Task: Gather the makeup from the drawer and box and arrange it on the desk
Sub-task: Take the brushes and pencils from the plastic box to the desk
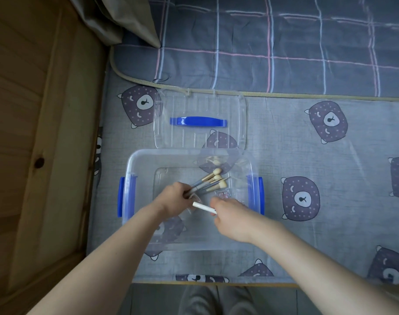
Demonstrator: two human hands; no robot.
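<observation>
Underneath, a bear-print sheet [285, 137] (plaid quilt [262, 42] beyond) bears the box [135, 160].

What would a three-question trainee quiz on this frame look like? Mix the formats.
1. True or false: the lid is closed over the clear box.
2. What does the left hand grip?
A) a bundle of makeup brushes
B) a round mirror
C) a blue side latch
3. Fill in: the slim stick pinched in the fingers of the right hand is ___ in colour.

Key: 1 false, the lid lies flat behind the box; 2 A; 3 white.
</observation>
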